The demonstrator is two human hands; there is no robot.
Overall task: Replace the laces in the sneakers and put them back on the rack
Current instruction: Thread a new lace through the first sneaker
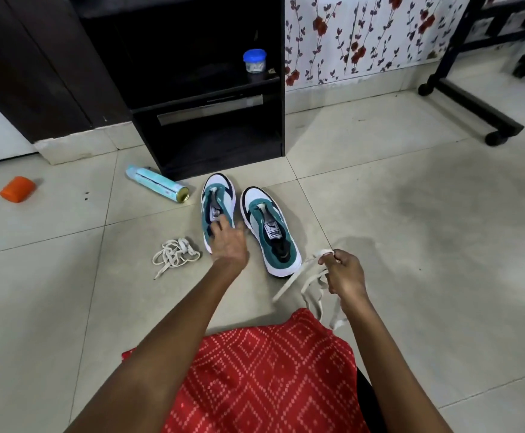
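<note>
While your right hand is gripping a white lace right of centre, your left hand is resting, fingers straight, on the left sneaker. It is standing beside the right sneaker on the floor, mid-frame, below the black rack; a second lace is lying bunched just left.

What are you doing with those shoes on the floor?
The person's left hand touches one sneaker, with the other sneaker beside it; both look unlaced. The right hand pinches a white lace. A second lace lies bundled on the floor, and the black rack stands behind.
</note>
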